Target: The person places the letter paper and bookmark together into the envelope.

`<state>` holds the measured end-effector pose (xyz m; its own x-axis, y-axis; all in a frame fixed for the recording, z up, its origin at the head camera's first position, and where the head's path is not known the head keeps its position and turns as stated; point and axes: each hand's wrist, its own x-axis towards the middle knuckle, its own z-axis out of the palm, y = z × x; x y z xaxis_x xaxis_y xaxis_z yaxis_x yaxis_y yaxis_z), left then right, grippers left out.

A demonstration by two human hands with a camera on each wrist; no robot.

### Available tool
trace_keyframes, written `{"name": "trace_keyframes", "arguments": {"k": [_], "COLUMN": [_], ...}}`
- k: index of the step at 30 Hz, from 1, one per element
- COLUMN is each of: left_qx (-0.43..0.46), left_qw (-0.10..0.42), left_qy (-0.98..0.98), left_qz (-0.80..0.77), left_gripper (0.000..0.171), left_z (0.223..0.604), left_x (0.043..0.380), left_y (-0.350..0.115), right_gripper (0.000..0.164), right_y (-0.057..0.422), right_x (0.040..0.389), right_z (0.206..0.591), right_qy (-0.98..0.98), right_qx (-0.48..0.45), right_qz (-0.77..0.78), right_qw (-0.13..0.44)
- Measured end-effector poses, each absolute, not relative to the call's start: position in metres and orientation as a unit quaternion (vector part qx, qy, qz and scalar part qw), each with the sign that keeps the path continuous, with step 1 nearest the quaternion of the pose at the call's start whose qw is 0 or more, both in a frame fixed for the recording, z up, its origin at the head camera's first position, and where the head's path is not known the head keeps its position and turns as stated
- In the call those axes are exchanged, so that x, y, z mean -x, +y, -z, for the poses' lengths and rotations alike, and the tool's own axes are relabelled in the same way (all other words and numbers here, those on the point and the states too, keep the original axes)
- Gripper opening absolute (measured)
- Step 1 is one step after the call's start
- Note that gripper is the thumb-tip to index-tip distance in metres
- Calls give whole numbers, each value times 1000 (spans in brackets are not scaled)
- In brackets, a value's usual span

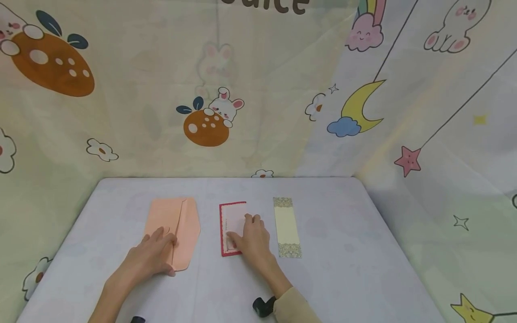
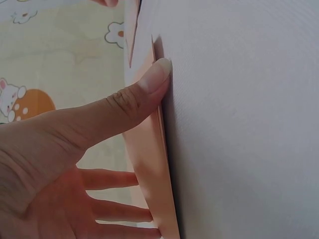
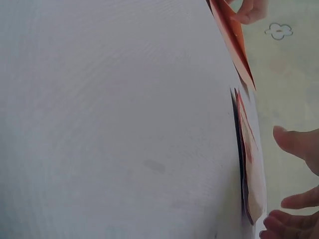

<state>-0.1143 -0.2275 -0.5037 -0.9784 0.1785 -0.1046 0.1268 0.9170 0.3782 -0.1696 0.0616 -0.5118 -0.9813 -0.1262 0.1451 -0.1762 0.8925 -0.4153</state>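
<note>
A peach paper envelope [image 1: 163, 211] lies on the left, its pointed flap spread to the right. My left hand [image 1: 147, 258] rests on it with fingers apart; in the left wrist view the thumb [image 2: 154, 77] touches the envelope's near edge. At the middle lies a pale pink card [image 1: 233, 215] with a red border. Over its right side is my right hand [image 1: 255, 240], which hides part of the card. The right wrist view shows these fingers [image 3: 299, 199] spread, with a gap between thumb and card. To the right lies a cream paper strip [image 1: 286, 226] with glittery patterned ends.
A white cloth-covered table [image 1: 347, 269] bears the papers. Behind and beside it hangs a printed fabric backdrop [image 1: 262, 112] with cartoon bunnies, oranges, a moon and stars. A black object [image 1: 263, 307] sits by the right sleeve, another [image 1: 138, 320] at the bottom edge.
</note>
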Motion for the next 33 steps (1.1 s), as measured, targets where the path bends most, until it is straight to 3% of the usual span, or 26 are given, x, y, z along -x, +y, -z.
{"name": "trace_keyframes", "arguments": {"k": [9, 15, 33], "left_qx": [-88, -86, -84], "left_qw": [52, 53, 62], "left_qy": [976, 977, 977], "left_qz": [-191, -186, -183], "left_gripper": [65, 64, 64], "left_z": [503, 502, 502], "left_x": [116, 115, 114], "left_y": [-225, -225, -226], "right_gripper": [89, 90, 50], "right_y": [57, 55, 79], "right_x": [176, 181, 193], "right_z": [513, 514, 527], "right_qy": [-982, -979, -911], "right_qx": [-31, -26, 1], "right_qz": [-181, -200, -411], "right_qw": [39, 18, -15]}}
